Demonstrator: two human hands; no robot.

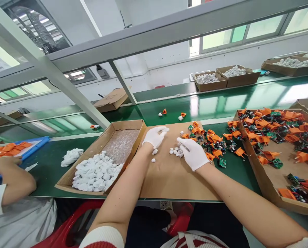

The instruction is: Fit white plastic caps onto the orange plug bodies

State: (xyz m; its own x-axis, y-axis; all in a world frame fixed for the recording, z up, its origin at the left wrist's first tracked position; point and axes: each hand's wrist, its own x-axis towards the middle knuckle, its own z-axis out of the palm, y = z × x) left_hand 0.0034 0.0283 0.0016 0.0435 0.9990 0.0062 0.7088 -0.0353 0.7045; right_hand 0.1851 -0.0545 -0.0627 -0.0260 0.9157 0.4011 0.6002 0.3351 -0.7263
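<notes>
Both my hands wear white gloves and rest over a brown cardboard sheet. My left hand is curled, its fingertips pinched on a small white piece. My right hand is closed over a little heap of small white plastic pieces lying on the sheet; whether it holds one is hidden. A few more white pieces lie scattered below my left hand. Right of my right hand sits a pile of orange plug parts with green circuit boards.
A cardboard box at the left holds many white pieces. A large box at the right holds orange parts. A white cloth lies on the green belt. Another person's arm reaches a blue tray at far left.
</notes>
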